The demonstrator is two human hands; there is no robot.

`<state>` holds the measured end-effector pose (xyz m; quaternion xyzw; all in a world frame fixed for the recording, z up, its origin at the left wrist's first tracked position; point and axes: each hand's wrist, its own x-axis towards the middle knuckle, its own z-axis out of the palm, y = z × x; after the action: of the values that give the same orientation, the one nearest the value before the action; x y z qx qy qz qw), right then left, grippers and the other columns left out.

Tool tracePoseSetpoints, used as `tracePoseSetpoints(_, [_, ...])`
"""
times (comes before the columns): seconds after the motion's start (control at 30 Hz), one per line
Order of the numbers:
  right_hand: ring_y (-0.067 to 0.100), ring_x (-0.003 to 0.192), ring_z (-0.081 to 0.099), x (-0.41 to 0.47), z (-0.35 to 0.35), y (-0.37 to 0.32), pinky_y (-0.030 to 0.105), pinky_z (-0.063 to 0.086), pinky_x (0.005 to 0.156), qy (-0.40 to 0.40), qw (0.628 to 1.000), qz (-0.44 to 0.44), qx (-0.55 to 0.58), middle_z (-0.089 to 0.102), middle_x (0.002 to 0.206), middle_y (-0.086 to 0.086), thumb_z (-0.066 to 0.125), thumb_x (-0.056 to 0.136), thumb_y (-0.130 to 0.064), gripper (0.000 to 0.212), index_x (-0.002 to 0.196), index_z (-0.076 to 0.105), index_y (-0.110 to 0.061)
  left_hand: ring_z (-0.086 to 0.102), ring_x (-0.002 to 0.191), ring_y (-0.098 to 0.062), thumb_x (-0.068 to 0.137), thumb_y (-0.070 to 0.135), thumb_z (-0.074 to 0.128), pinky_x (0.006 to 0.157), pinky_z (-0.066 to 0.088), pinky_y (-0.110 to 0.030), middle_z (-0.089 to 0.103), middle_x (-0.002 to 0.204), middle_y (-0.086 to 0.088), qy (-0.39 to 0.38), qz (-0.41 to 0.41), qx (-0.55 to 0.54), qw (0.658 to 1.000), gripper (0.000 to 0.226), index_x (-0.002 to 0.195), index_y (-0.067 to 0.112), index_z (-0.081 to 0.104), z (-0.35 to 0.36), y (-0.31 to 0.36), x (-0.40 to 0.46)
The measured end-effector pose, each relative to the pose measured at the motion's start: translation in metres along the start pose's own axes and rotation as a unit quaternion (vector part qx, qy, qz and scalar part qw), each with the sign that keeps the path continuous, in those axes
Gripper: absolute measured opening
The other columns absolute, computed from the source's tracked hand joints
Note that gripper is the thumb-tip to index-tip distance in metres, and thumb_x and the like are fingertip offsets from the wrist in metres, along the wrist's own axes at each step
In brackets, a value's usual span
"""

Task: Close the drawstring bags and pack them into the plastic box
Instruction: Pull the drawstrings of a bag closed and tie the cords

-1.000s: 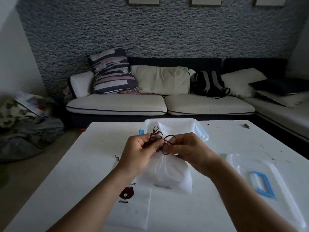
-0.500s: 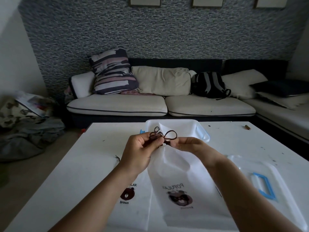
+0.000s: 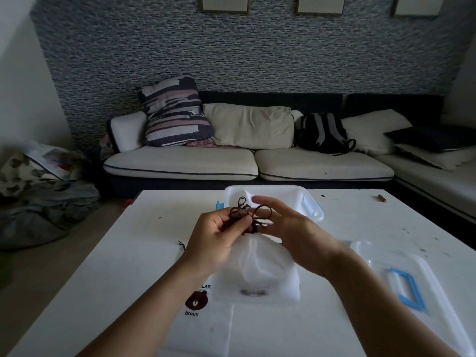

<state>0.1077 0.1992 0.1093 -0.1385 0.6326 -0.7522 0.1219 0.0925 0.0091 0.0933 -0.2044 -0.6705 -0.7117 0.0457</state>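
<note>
Our left hand [image 3: 219, 233] pinches the gathered neck of a white drawstring bag [image 3: 257, 269] and its dark brown cord [image 3: 247, 213], while our right hand [image 3: 291, 225] hovers just beside it with fingers [image 3: 265, 202] spread and nearly straight, 1 cord loop lying across them. We hold the bag upright, just in front of the plastic box [image 3: 304, 199]. Nearer us than the box, a 2nd bag [image 3: 206, 328] lies flat on the white table [image 3: 123, 266], printed with a bear face, partly under the held one. Right of the held bag lies the clear lid [image 3: 438, 292] with its blue handle [image 3: 408, 289]. Beyond the box stands a pale sofa [image 3: 231, 166] with a striped cushion [image 3: 175, 112].
</note>
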Motion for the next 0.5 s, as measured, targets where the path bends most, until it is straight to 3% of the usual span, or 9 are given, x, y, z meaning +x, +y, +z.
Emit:
tracePoseSetpoints(0.1, [0.029,0.123,0.060,0.0003,0.0024,0.0051,0.044,0.044,0.108,-0.035,0.999,-0.008,-0.007,0.061,0.132,0.022,0.062,0.086,0.007,0.046,0.131,0.059,-0.002,0.070,0.086,-0.014,0.091,0.013,0.066,0.086,0.053,-0.022,0.077,0.089,-0.008,0.003,-0.008,-0.007,1.000,0.012,0.092,0.006,0.076,-0.0013,-0.0004,0.0014])
tracePoseSetpoints(0.17, [0.025,0.114,0.065,0.0010,0.0021,0.0068,0.034,0.053,0.099,-0.012,1.000,0.002,0.003,0.068,0.121,0.019,0.065,0.088,0.001,0.033,0.121,0.065,0.005,0.071,0.090,-0.017,0.089,0.015,0.068,0.091,0.053,-0.027,0.077,0.092,-0.010,0.005,-0.013,-0.008,1.000,0.013,0.093,0.005,0.076,-0.0029,-0.0011,0.0022])
tracePoseSetpoints(0.27, [0.024,0.107,0.067,0.0025,-0.0003,0.0083,0.027,0.055,0.087,0.017,1.000,0.019,0.002,0.069,0.117,0.022,0.067,0.085,-0.007,0.034,0.115,0.067,0.008,0.073,0.091,-0.018,0.089,0.012,0.068,0.089,0.055,-0.023,0.078,0.093,-0.010,0.001,-0.013,0.002,1.000,0.015,0.096,0.001,0.075,-0.0026,-0.0008,0.0013])
tracePoseSetpoints(0.37, [0.032,0.112,0.062,0.0032,-0.0003,0.0077,0.039,0.050,0.101,0.016,0.999,0.027,-0.006,0.057,0.129,0.036,0.068,0.089,-0.009,0.040,0.121,0.060,0.014,0.073,0.089,-0.015,0.090,0.011,0.067,0.086,0.055,-0.021,0.078,0.092,-0.008,-0.001,-0.015,0.010,1.000,0.014,0.097,0.002,0.075,-0.0020,-0.0006,0.0007])
tracePoseSetpoints(0.5, [0.036,0.115,0.057,-0.0026,-0.0006,0.0016,0.054,0.039,0.109,-0.023,0.999,0.025,-0.003,0.054,0.132,0.035,0.063,0.092,-0.007,0.040,0.131,0.057,-0.001,0.071,0.083,-0.007,0.093,0.008,0.065,0.078,0.052,-0.017,0.078,0.086,0.000,-0.002,-0.004,0.041,0.999,0.013,0.098,0.005,0.077,-0.0025,-0.0009,0.0009])
